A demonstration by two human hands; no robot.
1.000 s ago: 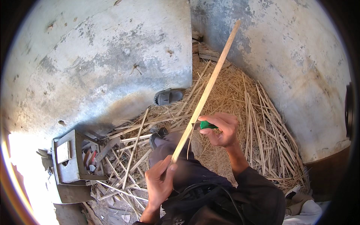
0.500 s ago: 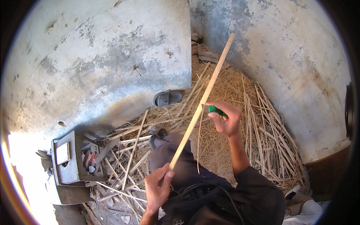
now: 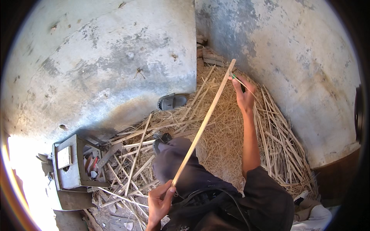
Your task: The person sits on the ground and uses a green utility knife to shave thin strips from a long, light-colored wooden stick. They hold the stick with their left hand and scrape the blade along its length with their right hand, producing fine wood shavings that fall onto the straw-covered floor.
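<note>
Pale wood, in one long strip (image 3: 204,125), slants over our dark-trousered leg (image 3: 177,154), its far tip pointing up toward the corner. Our left hand (image 3: 160,199) has thumb and fingers clamped on the near end, probably to steady the length while leaving the rest free. Our right hand (image 3: 245,96) is closed round a small green tool (image 3: 233,76), mostly hidden, close to the far tip; hence, we judge, the outstretched arm. A thin sliver (image 3: 243,83) crosses those fingers; whether it is attached, we cannot tell. Beyond, straw-like shavings (image 3: 227,123) cover the floor, and loose strips (image 3: 283,142) lie along the right-hand wall (image 3: 300,77), perhaps to keep them from underfoot. Further left are a grey sandal (image 3: 171,102) and a boxy frame (image 3: 79,169).
</note>
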